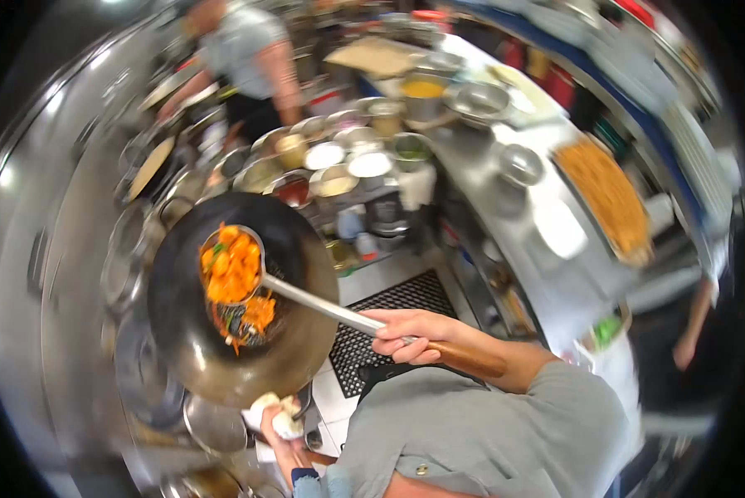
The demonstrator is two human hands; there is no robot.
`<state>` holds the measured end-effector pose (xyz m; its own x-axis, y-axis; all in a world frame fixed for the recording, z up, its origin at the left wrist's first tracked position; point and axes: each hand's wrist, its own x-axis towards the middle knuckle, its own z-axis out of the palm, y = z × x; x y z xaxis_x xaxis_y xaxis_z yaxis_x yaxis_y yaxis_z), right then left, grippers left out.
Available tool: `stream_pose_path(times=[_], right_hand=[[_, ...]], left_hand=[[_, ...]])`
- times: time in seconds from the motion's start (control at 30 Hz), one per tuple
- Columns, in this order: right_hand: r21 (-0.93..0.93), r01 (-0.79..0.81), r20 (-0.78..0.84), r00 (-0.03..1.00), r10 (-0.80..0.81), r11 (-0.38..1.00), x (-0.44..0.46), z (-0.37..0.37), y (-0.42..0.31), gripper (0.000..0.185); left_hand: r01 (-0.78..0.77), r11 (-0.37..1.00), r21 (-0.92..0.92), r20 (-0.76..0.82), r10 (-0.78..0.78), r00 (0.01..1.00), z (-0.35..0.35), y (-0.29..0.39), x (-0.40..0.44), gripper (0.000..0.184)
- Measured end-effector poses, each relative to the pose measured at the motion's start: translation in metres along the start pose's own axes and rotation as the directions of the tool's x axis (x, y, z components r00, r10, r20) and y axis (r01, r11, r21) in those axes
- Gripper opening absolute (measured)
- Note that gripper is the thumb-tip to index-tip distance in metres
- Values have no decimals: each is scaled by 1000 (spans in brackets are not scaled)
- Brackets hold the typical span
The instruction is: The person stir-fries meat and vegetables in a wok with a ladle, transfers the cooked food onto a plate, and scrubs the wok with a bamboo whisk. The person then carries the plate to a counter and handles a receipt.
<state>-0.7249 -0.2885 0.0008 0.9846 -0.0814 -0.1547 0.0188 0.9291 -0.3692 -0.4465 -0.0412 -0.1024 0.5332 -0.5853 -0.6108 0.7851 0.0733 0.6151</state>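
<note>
My right hand (410, 336) is closed around the long handle of a ladle (318, 309), metal with a wooden end. The ladle's bowl is heaped with orange food pieces (230, 266) and hangs over a large dark wok (215, 365). A small heap of orange shreds with bits of green (256, 314) lies in the wok below it. My left hand (279, 427) is wrapped round a white cloth (288, 423) at the wok's near edge; whether a handle is inside the cloth is hidden.
Several containers of sauces and ingredients (337, 180) stand beyond the wok. A steel counter (505, 224) on the right bears metal bowls (480, 101) and a tray of orange-brown food (605, 195). A black mat (397, 319) covers the floor. Another person (252, 62) works at the back left; another's arm (698, 324) shows right.
</note>
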Motion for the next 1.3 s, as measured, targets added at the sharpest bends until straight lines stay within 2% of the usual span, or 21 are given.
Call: stream_pose_path(times=[0.07, 0.17, 0.2, 0.27, 0.3, 0.4, 0.47, 0.53, 0.63, 0.7, 0.8, 0.93, 0.97, 1.03, 1.07, 1.3], right_hand=[[38, 97, -8, 995, -97, 995, -59, -15, 10, 56], [-15, 238, -80, 968, -238, 971, -139, -29, 34, 57], [-21, 274, -124, 954, -275, 961, -150, -17, 43, 57], [-21, 342, -171, 925, -340, 939, -195, -26, 55, 58], [10, 382, -193, 908, -373, 924, -216, -22, 60, 58], [34, 505, -218, 846, -487, 863, -268, -21, 82, 56], [47, 603, -275, 774, -570, 796, -298, -14, 94, 55], [164, 710, -331, 693, -640, 685, -323, -15, 111, 55], [107, 823, -406, 549, -731, 558, -352, -12, 124, 58], [-7, 862, -449, 451, -772, 507, -367, -8, 123, 61], [-208, 840, -548, 324, -771, 501, -386, -14, 122, 64], [-420, 699, -654, 209, -727, 579, -393, -44, 113, 67], [-426, 694, -639, 223, -736, 580, -393, -59, 113, 70], [-471, 652, -668, 176, -723, 594, -386, -74, 114, 72], [-493, 629, -681, 152, -716, 602, -382, -80, 114, 72], [-651, 385, -678, 91, -729, 654, -376, -96, 116, 71]], left_hand=[[-74, 996, 49, 79, 70, 994, 57, -26, -30, 34], [121, 982, 145, 249, -155, 956, 72, -60, -41, 33], [114, 985, 127, 194, -138, 971, 68, -63, -33, 31], [203, 954, 222, 207, -249, 946, 99, -89, -51, 31], [207, 942, 263, 176, -258, 950, 114, -104, -62, 31], [345, 865, 364, 299, -459, 837, 137, -133, -76, 34], [340, 853, 395, 342, -480, 808, 145, -156, -77, 36], [387, 831, 399, 365, -531, 765, 156, -171, -81, 35], [401, 802, 443, 383, -574, 724, 162, -185, -78, 34], [381, 795, 473, 382, -574, 724, 170, -190, -81, 34], [353, 791, 500, 369, -564, 739, 173, -192, -87, 34], [337, 794, 505, 299, -528, 795, 159, -188, -84, 32], [317, 802, 507, 276, -499, 821, 159, -188, -88, 31], [300, 798, 523, 254, -482, 838, 152, -182, -88, 33], [259, 828, 497, 199, -400, 895, 147, -182, -92, 36], [226, 856, 465, 183, -342, 922, 130, -157, -112, 36]])
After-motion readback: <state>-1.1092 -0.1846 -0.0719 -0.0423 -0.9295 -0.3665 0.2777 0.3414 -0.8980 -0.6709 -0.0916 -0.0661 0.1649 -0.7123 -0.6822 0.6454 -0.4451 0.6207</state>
